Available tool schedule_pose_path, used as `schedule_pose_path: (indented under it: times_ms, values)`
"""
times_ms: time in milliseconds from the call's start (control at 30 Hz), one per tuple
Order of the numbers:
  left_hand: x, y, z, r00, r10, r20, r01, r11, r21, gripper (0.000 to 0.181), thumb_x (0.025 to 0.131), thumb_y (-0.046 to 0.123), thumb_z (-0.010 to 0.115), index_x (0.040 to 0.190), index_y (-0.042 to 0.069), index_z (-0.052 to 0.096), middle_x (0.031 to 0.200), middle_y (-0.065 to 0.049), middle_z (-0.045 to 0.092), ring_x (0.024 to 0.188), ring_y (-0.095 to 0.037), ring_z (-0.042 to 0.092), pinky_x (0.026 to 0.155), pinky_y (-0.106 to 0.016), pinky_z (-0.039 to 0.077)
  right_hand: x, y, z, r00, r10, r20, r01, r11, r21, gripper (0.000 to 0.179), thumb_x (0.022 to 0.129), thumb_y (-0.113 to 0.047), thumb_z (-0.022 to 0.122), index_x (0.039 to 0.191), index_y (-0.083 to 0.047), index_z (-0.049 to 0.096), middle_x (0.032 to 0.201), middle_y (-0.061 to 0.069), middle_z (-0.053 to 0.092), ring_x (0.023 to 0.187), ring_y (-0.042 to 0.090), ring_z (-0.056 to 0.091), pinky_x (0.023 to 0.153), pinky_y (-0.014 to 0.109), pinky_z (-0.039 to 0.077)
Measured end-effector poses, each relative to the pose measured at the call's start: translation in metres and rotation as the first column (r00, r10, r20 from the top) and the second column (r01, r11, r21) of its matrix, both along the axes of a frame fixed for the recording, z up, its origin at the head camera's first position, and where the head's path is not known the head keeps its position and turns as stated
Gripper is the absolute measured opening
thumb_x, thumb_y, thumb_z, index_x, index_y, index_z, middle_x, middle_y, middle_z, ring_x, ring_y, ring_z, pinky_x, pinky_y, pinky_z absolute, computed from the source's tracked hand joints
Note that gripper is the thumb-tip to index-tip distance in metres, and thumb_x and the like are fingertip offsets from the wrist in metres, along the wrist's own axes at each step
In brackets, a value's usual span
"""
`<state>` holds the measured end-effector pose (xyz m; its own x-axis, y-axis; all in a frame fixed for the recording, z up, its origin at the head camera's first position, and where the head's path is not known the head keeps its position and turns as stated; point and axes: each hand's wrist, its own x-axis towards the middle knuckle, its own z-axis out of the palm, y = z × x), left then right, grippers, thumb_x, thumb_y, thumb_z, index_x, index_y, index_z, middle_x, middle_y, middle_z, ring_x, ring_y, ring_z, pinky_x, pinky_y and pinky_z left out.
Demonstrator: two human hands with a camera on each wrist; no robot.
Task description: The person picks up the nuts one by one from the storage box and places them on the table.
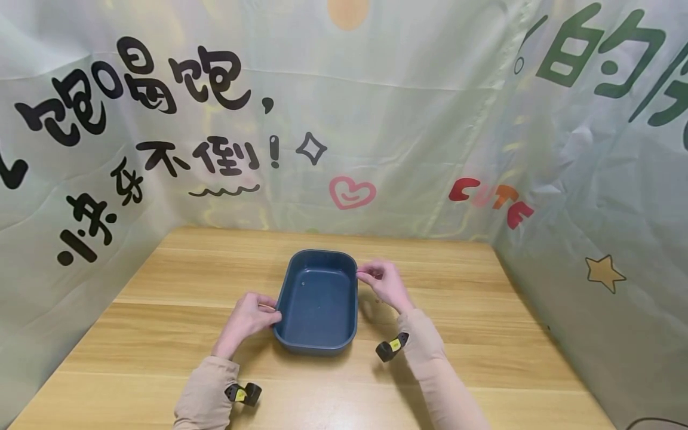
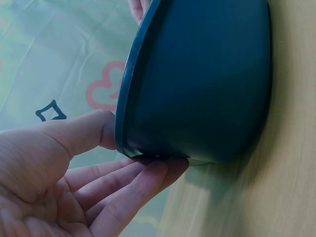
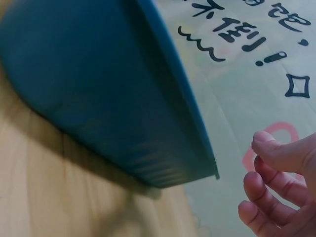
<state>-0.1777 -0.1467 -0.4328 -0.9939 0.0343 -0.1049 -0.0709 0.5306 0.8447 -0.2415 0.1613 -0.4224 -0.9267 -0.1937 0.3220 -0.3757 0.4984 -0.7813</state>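
A dark blue rectangular plastic basin (image 1: 318,301) with rounded corners stands upright on the table, and only its bare floor shows inside. At its left side, my left hand (image 1: 251,319) pinches the rim, the thumb over the edge and the fingers against the outer wall. The left wrist view shows these fingers (image 2: 118,190) under the basin's side (image 2: 202,79). My right hand (image 1: 384,282) is beside the far right part of the rim. In the right wrist view a gap separates this hand (image 3: 281,182) from the basin, its fingers loosely bent with nothing between them.
The light wooden table (image 1: 441,286) reaches back to a pale fabric curtain (image 1: 408,137) printed with writing and small drawings. Similar fabric hangs along the left and right sides. Each sleeved wrist wears a small black camera, the left camera (image 1: 244,394) being low over the table.
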Motion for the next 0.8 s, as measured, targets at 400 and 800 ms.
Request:
schedule_pose_path:
  times_ms: [400, 800]
  values:
    - [0.002, 0.000, 0.003, 1.000, -0.011, -0.007, 0.011, 1.000, -0.001, 0.039, 0.075, 0.006, 0.073, 0.109, -0.013, 0.068, 0.098, -0.027, 0.075, 0.082, -0.029, 0.076, 0.075, -0.036, 0.063, 0.009, 0.031, -0.023, 0.992, -0.122, 0.008, 0.123, 0.990, -0.071, 0.013, 0.087, -0.005, 0.074, 0.096, 0.004, 0.076, 0.091, 0.021, 0.076, 0.069, 0.001, 0.057, 0.065, 0.017, 0.047]
    - [0.001, 0.000, 0.002, 1.000, -0.007, 0.002, 0.007, 1.000, 0.000, 0.039, 0.075, 0.006, 0.072, 0.109, -0.013, 0.068, 0.097, -0.026, 0.076, 0.081, -0.027, 0.076, 0.076, -0.036, 0.063, 0.015, 0.060, -0.036, 0.973, -0.221, 0.067, 0.225, 0.972, -0.062, 0.017, 0.088, -0.008, 0.074, 0.102, 0.002, 0.075, 0.101, 0.020, 0.075, 0.080, 0.004, 0.058, 0.075, 0.018, 0.047]
